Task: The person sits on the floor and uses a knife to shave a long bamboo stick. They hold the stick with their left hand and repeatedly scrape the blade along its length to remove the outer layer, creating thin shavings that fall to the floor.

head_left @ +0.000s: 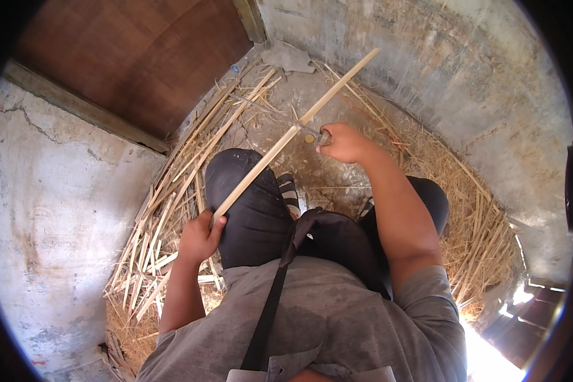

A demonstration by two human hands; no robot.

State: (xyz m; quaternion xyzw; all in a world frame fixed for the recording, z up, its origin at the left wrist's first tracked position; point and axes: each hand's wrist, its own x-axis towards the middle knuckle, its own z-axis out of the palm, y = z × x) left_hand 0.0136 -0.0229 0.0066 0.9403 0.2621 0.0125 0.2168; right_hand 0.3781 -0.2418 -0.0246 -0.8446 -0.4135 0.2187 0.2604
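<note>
My left hand [202, 237] is closed round the near end of a long pale strip of split bamboo [264, 161]. The strip slants up over my left knee and away to the far right. My right hand [344, 143] is closed on the handle of a knife [309, 129], and its thin blade crosses the bamboo strip around the middle. How deep the edge sits in the bamboo I cannot tell. Part of the handle is hidden by my fingers.
Long bamboo strips [191, 156] lie heaped along the left wall. Shavings and more strips [481, 239] are piled along the right wall. A brown wooden panel [134, 57] stands at the far left. A black bag [334, 239] rests at my lap.
</note>
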